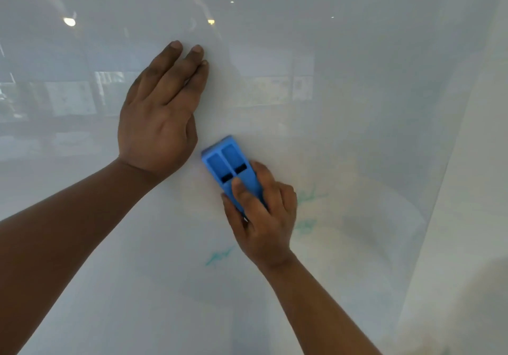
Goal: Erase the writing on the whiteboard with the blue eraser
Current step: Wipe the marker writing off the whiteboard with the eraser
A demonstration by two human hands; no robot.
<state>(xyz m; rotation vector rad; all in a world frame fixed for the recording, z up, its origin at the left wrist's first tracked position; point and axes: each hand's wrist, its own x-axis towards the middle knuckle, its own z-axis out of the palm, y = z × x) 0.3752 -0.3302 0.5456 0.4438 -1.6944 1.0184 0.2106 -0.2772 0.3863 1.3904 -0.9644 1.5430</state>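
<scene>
The glossy whiteboard (343, 93) fills almost the whole view. My right hand (264, 217) grips the blue eraser (228, 162) by its lower half and presses it flat against the board, its free end pointing up and left. My left hand (159, 112) lies flat on the board just above and left of the eraser, fingers together, holding nothing. Faint teal smears of writing (218, 257) show below the eraser, and more teal marks (306, 211) lie just right of my right hand.
The board's right edge (439, 189) runs down the right side, with a pale wall (472, 217) beyond it. Reflections of ceiling lights (69, 21) and room furniture show in the board's upper half.
</scene>
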